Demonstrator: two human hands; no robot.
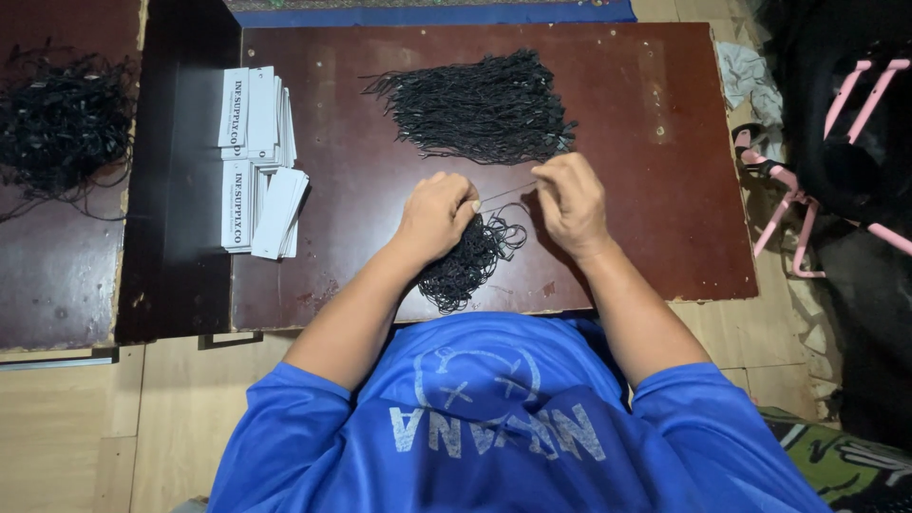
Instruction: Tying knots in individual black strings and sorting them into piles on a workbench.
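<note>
A stack of white paper tags (258, 161) lies near the table's (646, 237) left edge. The left hand (435, 217) is closed over a bunch of black string loops (465, 266) near the front edge. A thin pale strip (505, 194) spans to the right hand (570, 201), pinched at both ends. A larger black string pile (480, 106) sits toward the back edge.

Table top (646, 190): dark reddish-brown, glossy, with worn pale spots. Loose cord pile (484, 104): black. Cord bundle (465, 266) under the left hand (435, 214): black. Strand (508, 193) leading to the right hand (570, 199): pale. Card stacks (258, 157): white with black lettering. Shirt (513, 427): bright blue with a faded grey print. Chair frame (798, 190): pink. Floor (142, 427): light wood-grain.
</note>
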